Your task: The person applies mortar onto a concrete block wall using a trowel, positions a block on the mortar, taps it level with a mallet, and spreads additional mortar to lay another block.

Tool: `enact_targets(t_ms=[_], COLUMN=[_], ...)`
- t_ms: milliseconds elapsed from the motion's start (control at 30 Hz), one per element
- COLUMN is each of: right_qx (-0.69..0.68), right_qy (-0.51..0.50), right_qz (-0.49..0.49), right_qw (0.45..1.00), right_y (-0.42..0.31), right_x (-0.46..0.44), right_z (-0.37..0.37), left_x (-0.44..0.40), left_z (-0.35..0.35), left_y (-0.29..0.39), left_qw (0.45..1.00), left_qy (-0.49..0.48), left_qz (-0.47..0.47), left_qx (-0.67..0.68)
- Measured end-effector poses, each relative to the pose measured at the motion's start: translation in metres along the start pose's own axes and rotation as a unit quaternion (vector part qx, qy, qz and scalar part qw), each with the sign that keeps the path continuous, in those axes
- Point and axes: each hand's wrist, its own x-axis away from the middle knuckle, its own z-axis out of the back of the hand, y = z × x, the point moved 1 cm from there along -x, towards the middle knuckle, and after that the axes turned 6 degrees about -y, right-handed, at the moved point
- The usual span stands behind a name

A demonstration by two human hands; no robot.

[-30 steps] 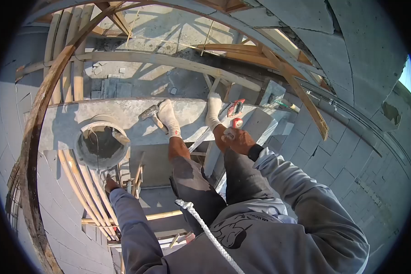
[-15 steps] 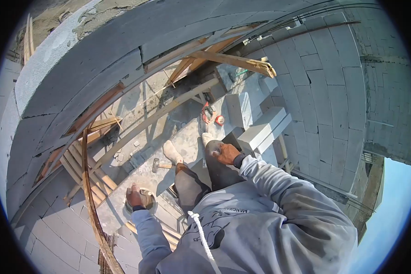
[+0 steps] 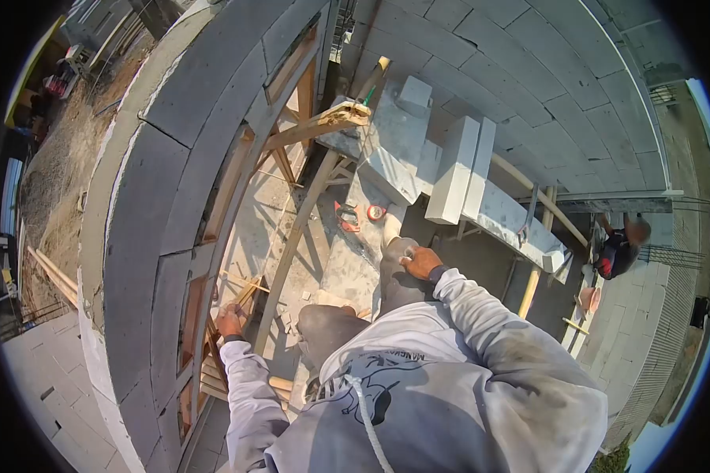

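My left hand (image 3: pixel 229 321) is at the lower left beside wooden battens (image 3: pixel 248 303) at the block wall; its fingers are too small to tell whether they grip anything. Near my right knee is my right hand (image 3: pixel 420 262), its fingers curled together, with any held thing hidden. Beyond it, a red-handled saw (image 3: pixel 347 217) and a red tape measure (image 3: pixel 376 212) lie on the grey plank (image 3: pixel 355 264).
A tall block wall (image 3: pixel 166 181) curves along the left. A splintered timber (image 3: pixel 323 124) juts out ahead. Pale blocks (image 3: pixel 454 169) rest on a platform to the right. Another person (image 3: pixel 625 246) is at the far right.
The view has swung to the right, bringing the wall top and another person into sight. My left hand has moved from the bucket to beside the battens. The bucket and hammer have left sight.
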Motion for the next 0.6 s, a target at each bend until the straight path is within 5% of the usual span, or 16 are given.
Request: enact_targets(t_ms=[133, 233, 367, 600], right_qx=[-0.067, -0.104, -0.157, -0.194], right_qy=[-0.001, -0.002, 0.012, 0.104], right_qz=[-0.07, -0.098, -0.19, -0.318], right_qw=[0.995, 0.99, 0.969, 0.922], right_y=[0.055, 0.094, 0.181, 0.327], right_x=[-0.019, -0.061, -0.156, -0.276], right_z=[0.029, 0.04, 0.031, 0.036], left_x=[-0.014, -0.007, 0.003, -0.067], left_z=[-0.099, -0.186, -0.337, -0.577], left_y=[0.11, 0.144, 0.128, 0.067], left_qw=[0.998, 0.982, 0.918, 0.802], left_qy=[-0.049, -0.125, -0.273, -0.295], left_qz=[-0.031, -0.032, -0.024, -0.227], left_qx=[-0.005, -0.139, -0.287, -0.468])
